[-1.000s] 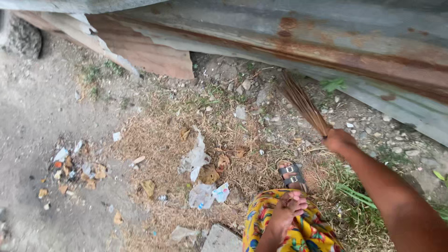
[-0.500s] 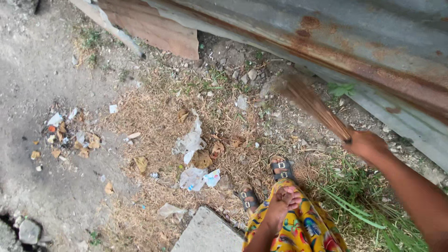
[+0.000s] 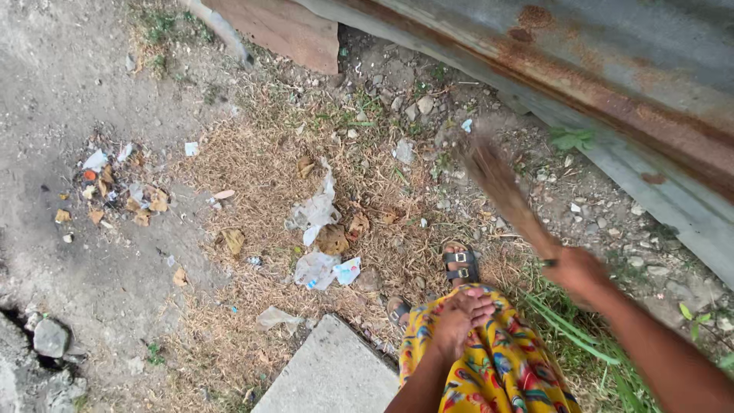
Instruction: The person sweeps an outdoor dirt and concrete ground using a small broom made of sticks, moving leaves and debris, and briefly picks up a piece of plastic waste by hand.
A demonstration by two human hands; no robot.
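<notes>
My right hand point(image 3: 579, 272) grips the handle end of a brown stick broom point(image 3: 501, 191), whose blurred bristles reach up toward the rusty metal sheet. My left hand point(image 3: 461, 316) presses on the yellow flowered skirt point(image 3: 497, 359) at my lap, fingers gathered on the cloth. Below the broom, my sandalled foot point(image 3: 461, 262) stands on dry grass. Left of the foot lie clear plastic wrappers point(image 3: 317, 214) and dry leaves point(image 3: 334, 239).
A rusty corrugated metal sheet point(image 3: 612, 99) runs along the top right. A concrete slab point(image 3: 329, 375) lies at the bottom centre. A small pile of litter and leaves point(image 3: 122, 187) sits on bare dirt at the left. Stones point(image 3: 52, 336) lie at the bottom left.
The broom has swung left and downward across the gravel beside the metal sheet, now blurred. The view has shifted, so the litter appears farther up and left. My left hand stays on the skirt.
</notes>
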